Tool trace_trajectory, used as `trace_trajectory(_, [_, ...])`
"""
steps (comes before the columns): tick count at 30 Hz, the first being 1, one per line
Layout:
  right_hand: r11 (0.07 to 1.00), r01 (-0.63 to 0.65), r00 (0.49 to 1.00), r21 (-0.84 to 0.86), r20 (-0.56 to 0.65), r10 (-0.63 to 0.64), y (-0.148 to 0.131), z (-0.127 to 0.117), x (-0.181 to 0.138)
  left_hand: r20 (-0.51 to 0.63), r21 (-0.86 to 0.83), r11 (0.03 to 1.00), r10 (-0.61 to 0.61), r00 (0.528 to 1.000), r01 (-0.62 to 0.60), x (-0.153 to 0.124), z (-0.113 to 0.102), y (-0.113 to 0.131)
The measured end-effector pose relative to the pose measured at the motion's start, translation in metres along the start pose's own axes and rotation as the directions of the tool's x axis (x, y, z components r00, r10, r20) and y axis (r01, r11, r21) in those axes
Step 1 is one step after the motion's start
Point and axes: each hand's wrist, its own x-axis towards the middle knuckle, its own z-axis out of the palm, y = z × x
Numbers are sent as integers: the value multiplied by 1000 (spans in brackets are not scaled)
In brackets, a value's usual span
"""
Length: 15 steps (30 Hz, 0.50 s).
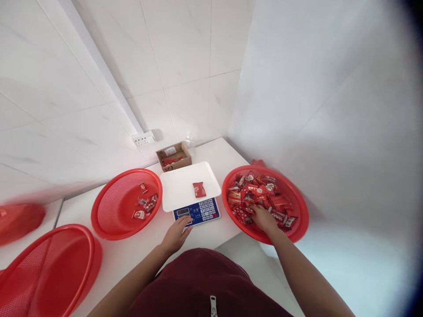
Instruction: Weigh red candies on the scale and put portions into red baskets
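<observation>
White tiled wall (188, 53) stands behind the white table (231, 154) at which you are working. Nearest on the left, a red mesh basket (69, 273) runs out of view at the left and near edges. Another, the right-hand basket (303, 220), carries a heap of red-wrapped packets (280, 202). Farther left, a third basket (115, 200) has a few small wrapped pieces (152, 203) gathered toward its right side. Between these last two stands an electronic scale (194, 207), its white pan (178, 185) on the far side, its blue keypad panel (208, 211) on the near side. Beyond the pan, an open cardboard box (180, 164) contains some red items. Your left hand (176, 233) is open, fingers extended at the panel's left part, gripping nothing; contact cannot be confirmed. Your right hand (264, 218) reaches into the heap, fingertips hidden; whether it grips a packet cannot be told. One flat red packet (199, 189) lies on the pan, right of its middle.
</observation>
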Motion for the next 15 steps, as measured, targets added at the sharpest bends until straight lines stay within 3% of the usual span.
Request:
trace_trajectory(6, [986, -42, 994, 160, -90, 57, 15, -17, 7, -15, -11, 999, -50, 999, 49, -15, 0, -9])
trace_trajectory(8, [956, -70, 983, 286, -145, 115, 13, -24, 6, -5, -20, 997, -76, 997, 76, -20, -1, -12])
trace_trajectory(11, [781, -81, 961, 619, -161, 227, 0, -37, 0, 9, -73, 993, -97, 995, 97, -19, -3, -9])
trace_trajectory(15, [449, -125, 981, 885, 43, 190, -38, -51, -17, 32, -203, 967, -148, 988, 151, -6, -6, 11])
